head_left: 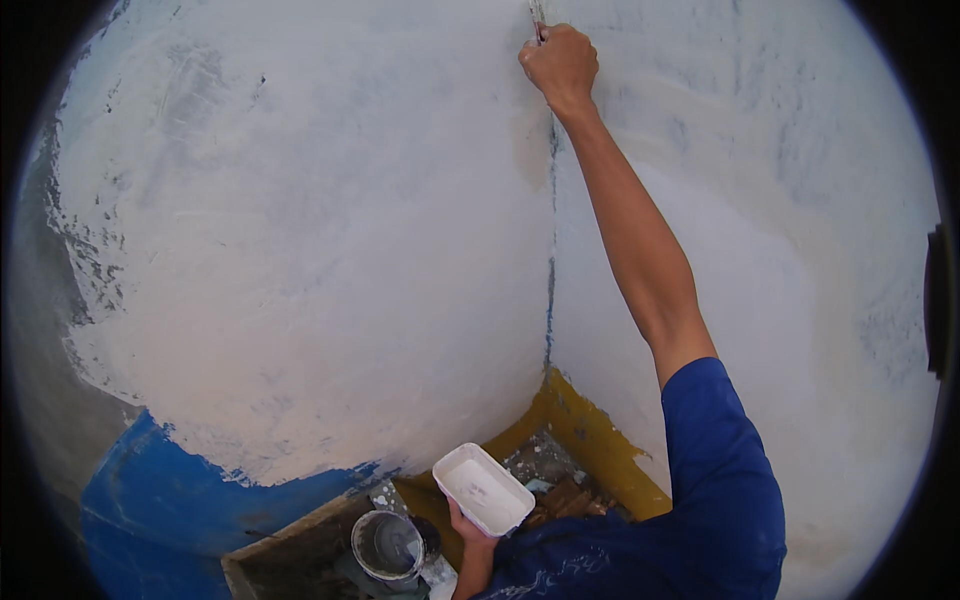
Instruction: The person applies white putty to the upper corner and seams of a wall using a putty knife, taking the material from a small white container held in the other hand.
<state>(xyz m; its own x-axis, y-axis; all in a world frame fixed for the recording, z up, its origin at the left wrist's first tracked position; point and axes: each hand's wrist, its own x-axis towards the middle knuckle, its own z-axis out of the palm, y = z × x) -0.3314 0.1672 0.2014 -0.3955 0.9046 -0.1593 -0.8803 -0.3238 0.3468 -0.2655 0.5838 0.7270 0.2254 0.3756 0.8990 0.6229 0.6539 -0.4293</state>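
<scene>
High up in the corner between two walls, my right hand point(562, 68) is closed round a slim tool that looks like a paintbrush point(537, 14). Its pale end runs up out of the frame, so its tip is not fully seen. The right arm is stretched far upward, its fist close to the corner line point(551, 250), where a dark unpainted strip shows. Low down, near my body, my left hand point(470, 530) grips a white rectangular tub point(510, 512) by its lower side. White paint covers the tub's inside, which tilts toward view.
Left and right walls point(300, 250) carry patchy white paint. Blue paint point(170, 490) and a yellow band point(565, 420) run along the bottom. A round bucket point(388, 545) with greyish contents stands left of the tub. Debris point(575, 500) lies in the corner below.
</scene>
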